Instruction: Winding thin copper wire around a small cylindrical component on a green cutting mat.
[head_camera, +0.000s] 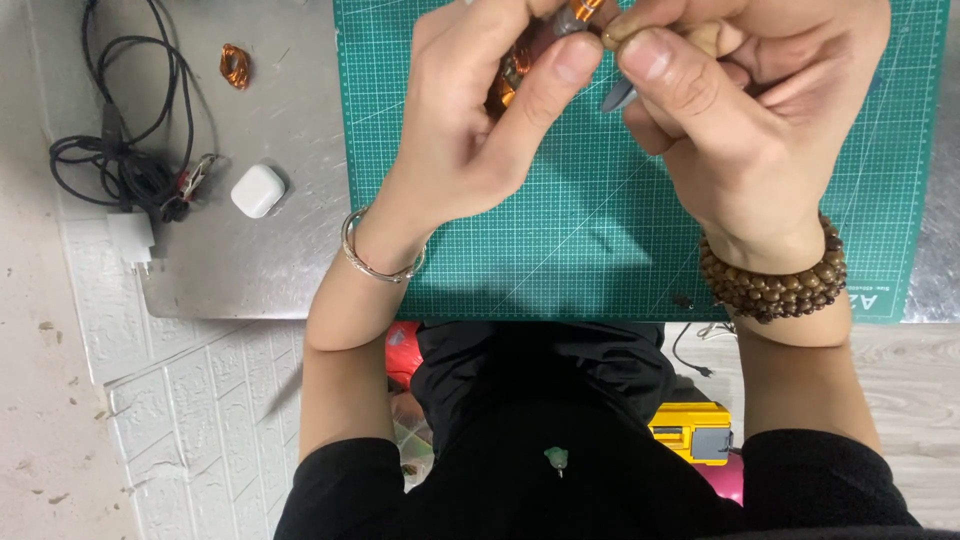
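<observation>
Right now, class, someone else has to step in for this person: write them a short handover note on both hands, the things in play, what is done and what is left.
Left hand: closed around a copper-wire coil, thumb pressed near its top.
Right hand: fingers pinched on the coil's upper end; a grey metal tip shows under the thumb.
Both are raised over the green cutting mat.
Elsewhere: a second small copper coil, a black cable bundle and a white case lie on the metal tabletop, left of the mat.
Done: cannot tell.
Left: the coil is still in hand, not set down.
</observation>
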